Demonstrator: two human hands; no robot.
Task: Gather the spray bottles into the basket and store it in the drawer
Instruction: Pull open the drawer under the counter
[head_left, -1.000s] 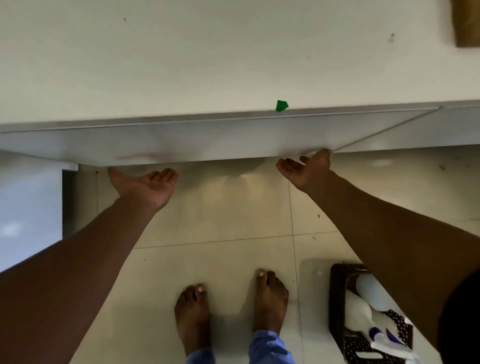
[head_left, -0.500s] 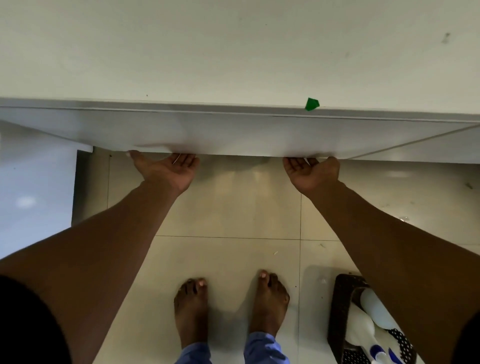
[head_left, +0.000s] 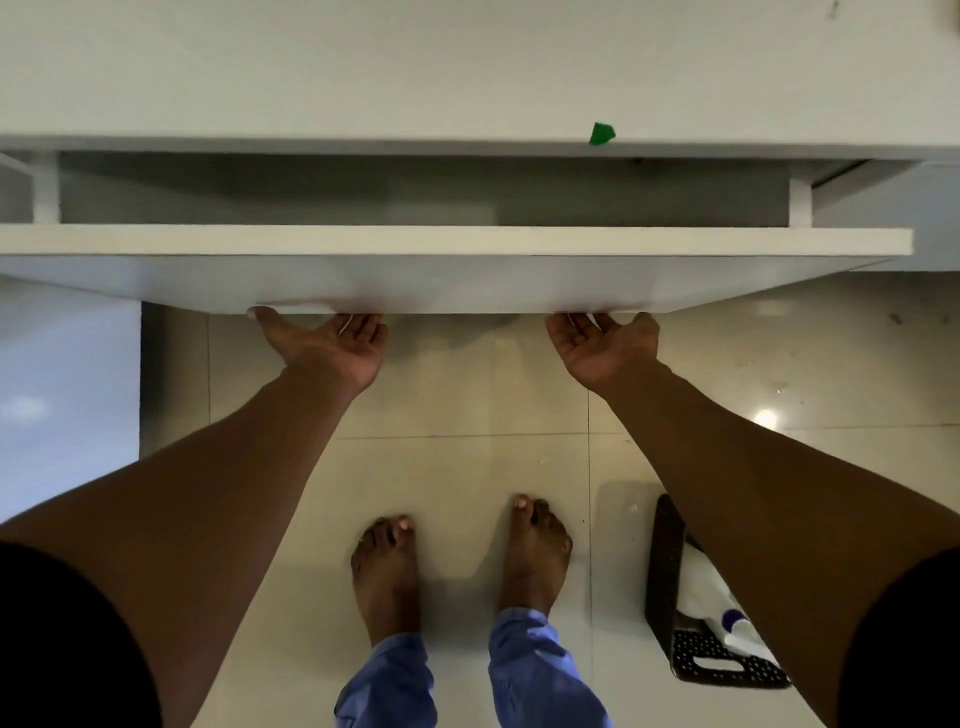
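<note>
A wide white drawer (head_left: 457, 244) stands partly pulled out of the white cabinet, and its inside shows bare. My left hand (head_left: 332, 345) and my right hand (head_left: 602, 345) are palm-up, fingers hooked under the lower edge of the drawer front. On the floor at the lower right sits a dark perforated basket (head_left: 670, 587) holding white spray bottles (head_left: 722, 608) with blue parts. My right forearm hides much of the basket.
My bare feet (head_left: 457, 566) stand on pale floor tiles right below the drawer. The white cabinet top (head_left: 467, 62) fills the upper view, with a small green scrap (head_left: 601, 133) on its front edge. A pale panel (head_left: 62, 395) rises at the left.
Both hands reached the lower edge of the drawer front and took hold of it. The drawer has slid out toward me, and its inside is now visible.
</note>
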